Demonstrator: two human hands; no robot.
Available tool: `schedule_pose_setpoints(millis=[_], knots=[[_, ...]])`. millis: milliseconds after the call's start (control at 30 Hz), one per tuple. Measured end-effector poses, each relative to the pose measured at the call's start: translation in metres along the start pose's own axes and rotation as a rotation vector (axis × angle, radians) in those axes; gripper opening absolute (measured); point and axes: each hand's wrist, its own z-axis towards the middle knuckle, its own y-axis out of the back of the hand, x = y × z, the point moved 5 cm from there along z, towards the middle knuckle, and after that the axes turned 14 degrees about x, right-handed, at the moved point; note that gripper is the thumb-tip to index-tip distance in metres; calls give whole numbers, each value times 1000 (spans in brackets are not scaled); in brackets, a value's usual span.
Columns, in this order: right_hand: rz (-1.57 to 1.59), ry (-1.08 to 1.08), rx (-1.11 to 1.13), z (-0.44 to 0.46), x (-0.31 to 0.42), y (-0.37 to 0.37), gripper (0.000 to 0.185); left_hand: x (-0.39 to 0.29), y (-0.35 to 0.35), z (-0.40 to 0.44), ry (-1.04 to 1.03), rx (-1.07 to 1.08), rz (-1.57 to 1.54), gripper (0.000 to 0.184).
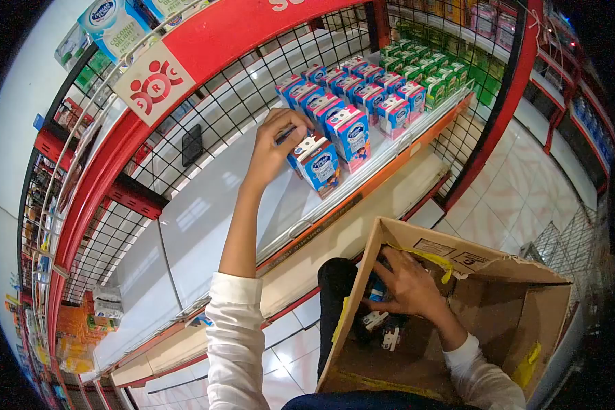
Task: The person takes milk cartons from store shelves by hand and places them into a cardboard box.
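Note:
My left hand [280, 143] is at the shelf, its fingers curled round a small milk carton just behind the front brown-topped milk carton [319, 167]. The hand hides most of the carton it grips. To its right stand blue-and-pink milk cartons [348, 133] in rows. Down inside an open cardboard box [485, 335], my right hand [406, 283] has its fingers spread over a few small cartons [389, 337]. Part of a blue carton [377, 290] shows beneath those fingers; whether they touch it I cannot tell.
Green cartons [434, 82] fill the shelf's far right end. Black wire mesh [205, 157] backs the white shelf [205, 212], and an orange price rail [389, 160] edges its front. Orange packs [75, 335] sit at far left. A red header board [232, 34] hangs above.

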Motion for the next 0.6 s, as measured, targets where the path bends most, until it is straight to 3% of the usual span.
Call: schedule_pose_setpoints(millis=[600], knots=[[18, 14, -3, 1, 1, 1, 72, -1, -1, 1, -24, 27, 23, 16]])
